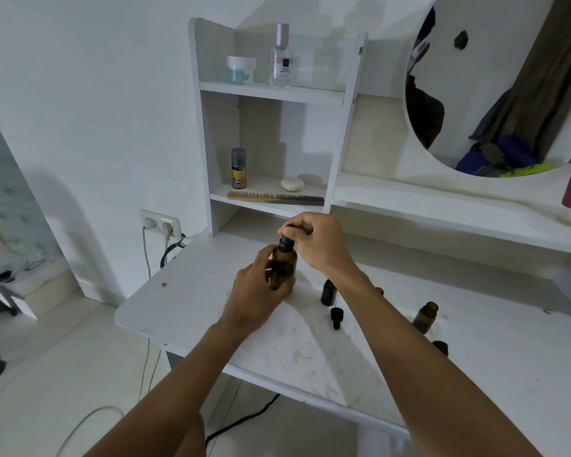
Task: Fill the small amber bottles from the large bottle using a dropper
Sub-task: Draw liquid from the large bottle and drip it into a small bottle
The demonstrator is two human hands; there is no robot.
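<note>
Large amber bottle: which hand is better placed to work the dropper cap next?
Right. The right hand already pinches the black dropper cap from above, while the left hand wraps the large amber bottle, steadying it on the table.

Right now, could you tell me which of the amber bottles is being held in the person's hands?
The large amber bottle: the left hand wraps its body while the right hand grips its black cap. The small amber bottles stand untouched on the table.

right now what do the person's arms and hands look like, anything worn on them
Both forearms are bare from the bottom edge of the view up to the wrists: no sleeves show. The left hand and the right hand wear no gloves, and no watch, bracelet or ring can be seen on the sides that face the camera. No markings or tattoos show. The nails are too small to judge.
</note>
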